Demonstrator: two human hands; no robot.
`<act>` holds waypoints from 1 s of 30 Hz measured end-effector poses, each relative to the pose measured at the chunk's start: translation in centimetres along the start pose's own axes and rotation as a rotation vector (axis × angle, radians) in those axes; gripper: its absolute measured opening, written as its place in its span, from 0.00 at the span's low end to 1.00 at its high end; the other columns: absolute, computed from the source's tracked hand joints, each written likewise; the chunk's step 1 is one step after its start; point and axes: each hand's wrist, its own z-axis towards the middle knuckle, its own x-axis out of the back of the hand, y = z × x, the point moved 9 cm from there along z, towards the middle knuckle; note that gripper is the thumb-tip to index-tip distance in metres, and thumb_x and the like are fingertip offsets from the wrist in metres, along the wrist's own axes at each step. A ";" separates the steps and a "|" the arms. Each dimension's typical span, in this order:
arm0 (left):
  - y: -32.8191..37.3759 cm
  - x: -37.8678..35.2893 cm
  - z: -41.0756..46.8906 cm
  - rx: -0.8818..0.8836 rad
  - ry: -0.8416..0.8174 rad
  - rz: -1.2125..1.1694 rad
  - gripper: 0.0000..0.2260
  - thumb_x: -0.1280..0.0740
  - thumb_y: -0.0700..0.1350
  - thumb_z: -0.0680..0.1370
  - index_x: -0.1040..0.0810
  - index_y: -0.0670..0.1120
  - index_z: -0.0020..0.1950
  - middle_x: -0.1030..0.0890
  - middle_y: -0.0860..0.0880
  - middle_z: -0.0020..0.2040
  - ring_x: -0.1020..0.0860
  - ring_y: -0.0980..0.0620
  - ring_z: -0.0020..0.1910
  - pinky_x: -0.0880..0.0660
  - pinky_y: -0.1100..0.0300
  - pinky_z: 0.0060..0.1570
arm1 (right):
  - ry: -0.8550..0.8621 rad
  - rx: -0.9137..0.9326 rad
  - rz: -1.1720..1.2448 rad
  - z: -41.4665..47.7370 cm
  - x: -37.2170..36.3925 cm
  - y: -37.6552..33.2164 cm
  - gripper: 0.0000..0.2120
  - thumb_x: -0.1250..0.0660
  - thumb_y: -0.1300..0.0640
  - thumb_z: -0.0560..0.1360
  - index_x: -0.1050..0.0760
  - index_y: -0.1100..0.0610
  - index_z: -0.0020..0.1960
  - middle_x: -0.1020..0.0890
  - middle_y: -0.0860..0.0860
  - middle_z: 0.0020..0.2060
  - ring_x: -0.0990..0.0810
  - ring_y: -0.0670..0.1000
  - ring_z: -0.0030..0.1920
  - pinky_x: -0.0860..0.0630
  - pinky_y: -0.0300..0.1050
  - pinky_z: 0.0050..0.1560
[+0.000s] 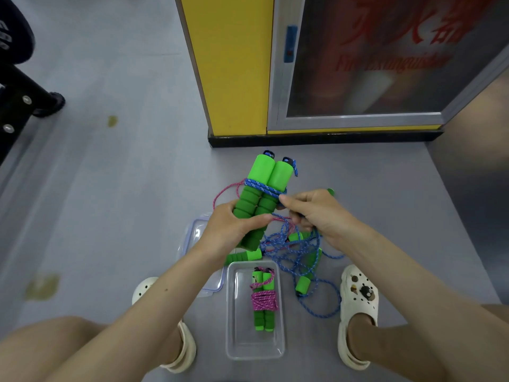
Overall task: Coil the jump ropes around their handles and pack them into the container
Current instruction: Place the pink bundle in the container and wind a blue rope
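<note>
My left hand grips a pair of green foam handles held side by side, with a few turns of blue rope around their middle. My right hand pinches that blue rope just right of the handles. A loose tangle of blue rope with more green handles lies on the floor below my hands. A clear plastic container stands between my feet and holds one green-handled rope bundle wound in pink rope.
The container's clear lid with blue clips lies on the grey floor under my left wrist. A yellow cabinet with a glass door stands just beyond. My white clogs flank the container. Dark equipment sits at the far left.
</note>
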 end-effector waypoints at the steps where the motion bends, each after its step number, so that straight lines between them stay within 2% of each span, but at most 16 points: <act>1: 0.2 0.2 0.0 -0.015 0.013 0.027 0.10 0.24 0.42 0.70 0.19 0.45 0.49 0.17 0.48 0.37 0.20 0.53 0.33 0.24 0.62 0.30 | -0.005 0.003 -0.049 0.1 0.1 0.1 0.09 0.31 0.54 0.75 0.19 0.59 0.46 0.27 0.52 0.26 0.35 0.45 0.23 0.37 0.39 0.27; 4: 1.0 1.1 0.0 -0.120 0.096 0.262 0.11 0.23 0.46 0.69 0.20 0.46 0.47 0.18 0.47 0.36 0.21 0.55 0.30 0.24 0.62 0.29 | 0.009 0.018 -0.163 0.3 0.2 0.5 0.06 0.30 0.57 0.74 0.18 0.59 0.48 0.25 0.53 0.28 0.32 0.43 0.24 0.35 0.35 0.27; 8: 2.5 1.7 -0.7 -0.253 0.244 0.591 0.12 0.24 0.54 0.68 0.25 0.51 0.42 0.22 0.52 0.31 0.23 0.50 0.31 0.26 0.55 0.33 | 0.004 0.056 -0.204 0.2 -0.4 0.4 0.10 0.34 0.54 0.77 0.18 0.57 0.42 0.21 0.50 0.33 0.26 0.45 0.35 0.30 0.37 0.41; 11: 3.2 1.8 -0.9 -0.292 0.323 0.752 0.13 0.27 0.56 0.71 0.29 0.51 0.42 0.25 0.54 0.32 0.24 0.48 0.35 0.31 0.56 0.32 | -0.049 0.089 -0.227 0.1 -1.3 0.0 0.11 0.37 0.54 0.79 0.18 0.57 0.44 0.18 0.46 0.39 0.24 0.39 0.40 0.30 0.36 0.48; 16: 3.9 1.6 -1.5 -0.404 0.435 1.006 0.14 0.31 0.55 0.75 0.32 0.49 0.47 0.24 0.50 0.40 0.29 0.47 0.37 0.37 0.56 0.34 | -0.185 0.078 -0.096 -0.4 -3.1 0.1 0.11 0.41 0.62 0.81 0.22 0.67 0.53 0.18 0.54 0.38 0.20 0.44 0.35 0.24 0.32 0.39; 20: 4.2 1.0 -2.0 -0.498 0.481 1.119 0.13 0.31 0.51 0.76 0.28 0.45 0.53 0.23 0.47 0.43 0.32 0.48 0.37 0.38 0.56 0.33 | -0.267 0.066 -0.075 -0.9 -4.3 0.1 0.12 0.47 0.67 0.81 0.26 0.68 0.56 0.19 0.57 0.38 0.17 0.45 0.33 0.22 0.33 0.38; 23: 4.2 0.2 -2.2 -0.599 0.494 1.208 0.15 0.24 0.45 0.70 0.24 0.43 0.52 0.24 0.45 0.37 0.27 0.45 0.33 0.39 0.58 0.27 | -0.269 0.067 -0.060 -1.0 -4.8 0.3 0.13 0.49 0.69 0.81 0.27 0.66 0.58 0.18 0.58 0.40 0.17 0.47 0.34 0.21 0.36 0.39; 26: 4.5 -0.5 -2.6 -0.677 0.524 1.280 0.24 0.20 0.40 0.60 0.21 0.41 0.54 0.25 0.45 0.33 0.26 0.46 0.29 0.42 0.62 0.23 | -0.226 0.075 -0.014 -0.6 -4.5 0.2 0.13 0.48 0.70 0.80 0.27 0.67 0.58 0.19 0.58 0.38 0.20 0.46 0.30 0.23 0.35 0.35; 27: 4.6 -0.8 -2.8 -0.706 0.534 1.292 0.27 0.20 0.41 0.60 0.22 0.41 0.57 0.25 0.45 0.34 0.26 0.46 0.30 0.43 0.62 0.23 | -0.217 0.078 0.010 -0.5 -4.4 0.0 0.13 0.48 0.69 0.80 0.26 0.67 0.57 0.19 0.57 0.37 0.23 0.46 0.29 0.25 0.35 0.33; 30: 4.1 -1.5 -3.3 -0.760 0.532 1.293 0.28 0.25 0.52 0.68 0.24 0.42 0.64 0.24 0.47 0.38 0.25 0.48 0.34 0.44 0.61 0.25 | -0.214 0.066 0.085 -0.4 -4.1 0.0 0.11 0.46 0.69 0.80 0.24 0.66 0.53 0.19 0.60 0.38 0.26 0.49 0.27 0.26 0.37 0.31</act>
